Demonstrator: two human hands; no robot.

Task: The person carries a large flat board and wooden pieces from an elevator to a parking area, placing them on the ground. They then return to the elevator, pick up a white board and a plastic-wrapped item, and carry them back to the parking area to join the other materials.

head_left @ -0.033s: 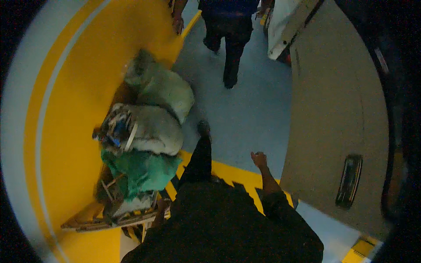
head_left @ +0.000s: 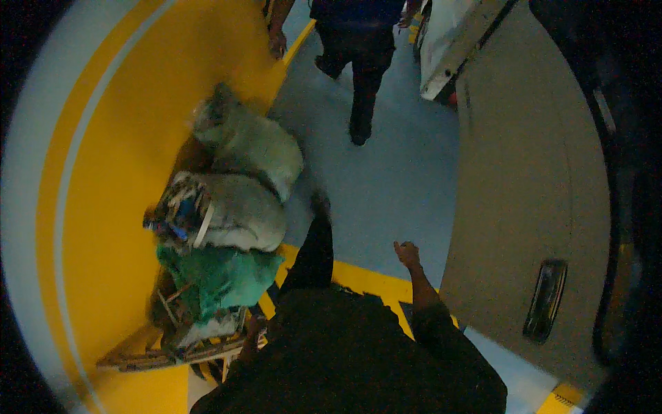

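Coarse woven cloth sacks (head_left: 241, 207), green netting bundle (head_left: 221, 276), rough wooden pallet (head_left: 165, 355), smooth painted floor (head_left: 386, 186), matt beige door (head_left: 531, 179).

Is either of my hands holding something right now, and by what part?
Right hand is loosely closed and holds nothing. Left hand is hidden, so it cannot be told.

Right hand (head_left: 407, 254) out front, fingers curled in loose fist, holding nothing. Right arm bare below dark sleeve. Left hand (head_left: 249, 345) low, partly hidden, grip unclear.
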